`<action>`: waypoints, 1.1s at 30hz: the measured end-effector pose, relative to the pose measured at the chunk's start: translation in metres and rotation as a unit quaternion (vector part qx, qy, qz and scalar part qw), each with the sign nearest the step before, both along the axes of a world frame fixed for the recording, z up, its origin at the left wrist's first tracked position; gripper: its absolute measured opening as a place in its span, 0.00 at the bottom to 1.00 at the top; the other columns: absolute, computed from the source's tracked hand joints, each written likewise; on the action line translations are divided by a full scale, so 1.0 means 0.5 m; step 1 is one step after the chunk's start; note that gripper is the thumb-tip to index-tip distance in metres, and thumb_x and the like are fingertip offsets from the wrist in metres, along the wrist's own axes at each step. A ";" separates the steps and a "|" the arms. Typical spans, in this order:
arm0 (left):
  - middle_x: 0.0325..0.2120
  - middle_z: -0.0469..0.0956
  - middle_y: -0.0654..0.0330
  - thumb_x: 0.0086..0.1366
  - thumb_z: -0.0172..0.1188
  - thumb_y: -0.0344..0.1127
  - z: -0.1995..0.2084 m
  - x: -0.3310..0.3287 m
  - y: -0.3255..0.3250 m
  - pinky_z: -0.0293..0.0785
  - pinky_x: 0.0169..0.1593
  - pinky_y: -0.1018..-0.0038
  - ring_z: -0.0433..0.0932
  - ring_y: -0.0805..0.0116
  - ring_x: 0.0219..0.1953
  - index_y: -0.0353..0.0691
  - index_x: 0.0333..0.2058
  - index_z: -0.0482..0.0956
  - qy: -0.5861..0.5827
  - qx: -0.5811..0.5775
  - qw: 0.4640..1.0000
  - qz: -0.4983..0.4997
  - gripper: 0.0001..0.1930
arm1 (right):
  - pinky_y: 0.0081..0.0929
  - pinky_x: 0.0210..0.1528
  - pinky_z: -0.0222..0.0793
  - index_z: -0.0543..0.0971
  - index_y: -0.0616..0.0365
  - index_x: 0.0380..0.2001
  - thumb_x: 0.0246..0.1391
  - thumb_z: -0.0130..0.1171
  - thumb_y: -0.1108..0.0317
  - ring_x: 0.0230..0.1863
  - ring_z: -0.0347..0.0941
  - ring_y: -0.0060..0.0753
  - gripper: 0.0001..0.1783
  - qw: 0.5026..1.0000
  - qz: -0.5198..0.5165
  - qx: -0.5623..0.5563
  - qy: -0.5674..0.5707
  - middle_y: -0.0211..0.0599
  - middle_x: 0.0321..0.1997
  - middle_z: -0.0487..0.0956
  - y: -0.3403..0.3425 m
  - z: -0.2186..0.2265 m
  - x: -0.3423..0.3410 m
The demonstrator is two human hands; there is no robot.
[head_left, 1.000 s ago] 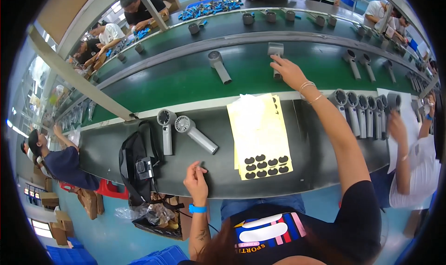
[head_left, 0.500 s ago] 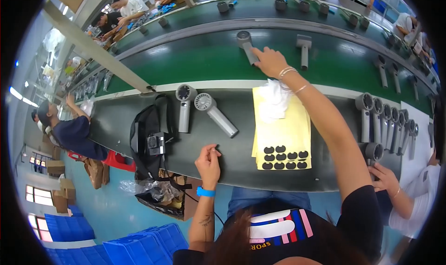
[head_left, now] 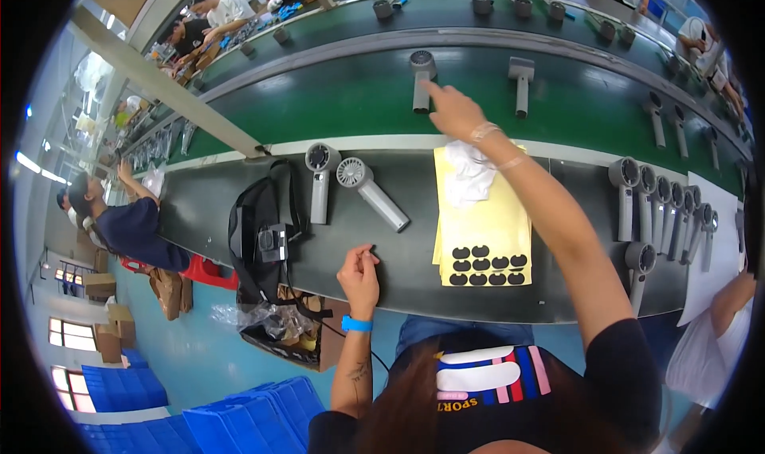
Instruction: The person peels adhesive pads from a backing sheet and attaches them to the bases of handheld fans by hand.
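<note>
My right hand [head_left: 457, 113] reaches over the green conveyor belt, index finger stretched toward the handle of a grey handheld fan [head_left: 421, 82]; whether it touches is hard to tell. Above the near bench, my left hand [head_left: 360, 275] is closed in a pinch, with what looks like a small black sticker [head_left: 373, 250] at its fingertips. Two more handheld fans, one upright [head_left: 319, 185] and one slanted [head_left: 373, 195], lie on the bench to the left. Beneath my right forearm is a yellow backing sheet [head_left: 484, 227] with several black oval stickers, and crumpled white paper [head_left: 468, 175] on top.
Another grey fan [head_left: 522, 86] lies farther right on the belt. A row of fans [head_left: 658, 203] and a single fan [head_left: 640, 267] stand on the bench's right. A black bag [head_left: 255, 239] sits at left. Co-workers are at both sides and beyond the belt.
The fan by my right hand has swung from slanted to nearly straight. The co-worker's hand at right has left the single fan on the bench. My left hand stays pinched in place.
</note>
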State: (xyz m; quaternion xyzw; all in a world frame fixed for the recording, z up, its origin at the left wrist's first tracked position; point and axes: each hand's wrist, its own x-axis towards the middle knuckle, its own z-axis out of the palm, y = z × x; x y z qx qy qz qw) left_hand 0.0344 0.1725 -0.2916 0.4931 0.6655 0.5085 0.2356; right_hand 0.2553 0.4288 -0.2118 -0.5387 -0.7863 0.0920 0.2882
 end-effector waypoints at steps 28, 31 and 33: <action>0.57 0.52 0.44 0.56 0.66 0.33 0.073 0.108 0.064 0.55 0.61 0.59 0.57 0.47 0.59 0.37 0.58 0.65 0.196 0.159 0.957 -0.140 0.31 | 0.19 0.33 0.69 0.80 0.62 0.34 0.52 0.59 0.76 0.30 0.74 0.22 0.06 0.926 -0.268 -0.045 0.262 0.34 0.32 0.78 -0.669 -0.043 0.299; 0.53 0.69 0.51 0.54 0.65 0.31 0.119 0.164 0.061 0.63 0.57 0.63 0.65 0.51 0.56 0.37 0.48 0.75 0.223 0.145 0.904 -0.335 0.21 | 0.19 0.31 0.69 0.80 0.62 0.34 0.50 0.60 0.77 0.29 0.74 0.24 0.07 0.946 -0.183 -0.058 0.260 0.36 0.32 0.78 -0.603 -0.032 0.254; 0.54 0.69 0.51 0.53 0.67 0.32 0.129 0.197 0.070 0.66 0.56 0.62 0.67 0.50 0.56 0.38 0.45 0.78 0.155 0.114 0.875 -0.443 0.19 | 0.19 0.30 0.68 0.80 0.63 0.34 0.49 0.61 0.78 0.28 0.74 0.25 0.07 0.950 -0.152 -0.082 0.258 0.36 0.32 0.77 -0.576 -0.029 0.226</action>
